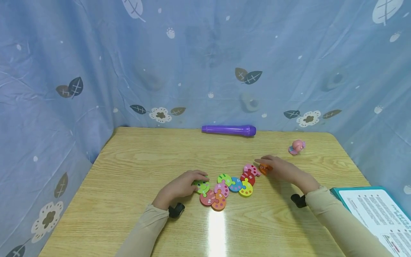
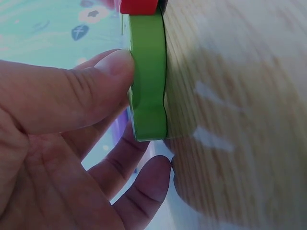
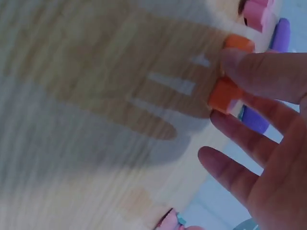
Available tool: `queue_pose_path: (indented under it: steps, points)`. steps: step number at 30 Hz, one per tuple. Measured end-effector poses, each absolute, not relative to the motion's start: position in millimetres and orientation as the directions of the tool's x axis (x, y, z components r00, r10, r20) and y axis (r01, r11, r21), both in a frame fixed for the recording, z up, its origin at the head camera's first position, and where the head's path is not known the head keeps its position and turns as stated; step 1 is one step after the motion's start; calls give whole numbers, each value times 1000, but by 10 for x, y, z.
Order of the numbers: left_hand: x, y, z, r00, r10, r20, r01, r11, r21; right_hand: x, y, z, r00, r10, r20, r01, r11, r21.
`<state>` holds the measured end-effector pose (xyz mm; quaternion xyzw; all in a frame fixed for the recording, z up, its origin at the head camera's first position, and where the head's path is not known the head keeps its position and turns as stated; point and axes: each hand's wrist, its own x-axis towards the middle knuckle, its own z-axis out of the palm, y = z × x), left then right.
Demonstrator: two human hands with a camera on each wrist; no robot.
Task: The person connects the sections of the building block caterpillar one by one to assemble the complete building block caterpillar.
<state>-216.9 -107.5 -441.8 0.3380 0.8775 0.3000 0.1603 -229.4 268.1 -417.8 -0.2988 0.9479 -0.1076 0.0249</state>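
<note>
A caterpillar puzzle of numbered, interlocking pieces winds across the wooden table. At its left end, my left hand holds the green smiling head piece by its edge, thumb on the near side in the left wrist view. The head adjoins a reddish piece marked 2; orange, pink, green, blue, yellow and red pieces follow. At the right end lies a pink piece marked 9. Just right of it, my right hand pinches an orange puzzle piece between thumb and fingers. Its far part is hidden by the thumb.
A purple toy microphone lies along the table's back edge. Toward the back right corner is a small pink toy figure. Beside the right forearm lies a teal-edged printed sheet or box. A blue patterned curtain surrounds the table.
</note>
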Motion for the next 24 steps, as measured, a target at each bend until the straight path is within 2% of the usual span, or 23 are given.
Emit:
queue_pose_path:
  steps: [4, 15, 24]
  points:
    - [-2168, -1073, -4409, -723, 686, -84, 492, 596, 634, -2263, 2695, -4207, -791, -610, 45, -605, 770, -202]
    - [-2174, -1070, -4401, -727, 682, -87, 488, 601, 633, -2102, 2713, -4124, -879, -452, -153, -439, 892, -108]
    - [-2172, -1073, -4415, -723, 686, -81, 492, 594, 636, -2052, 2752, -4224, -809, -587, 10, -576, 790, -209]
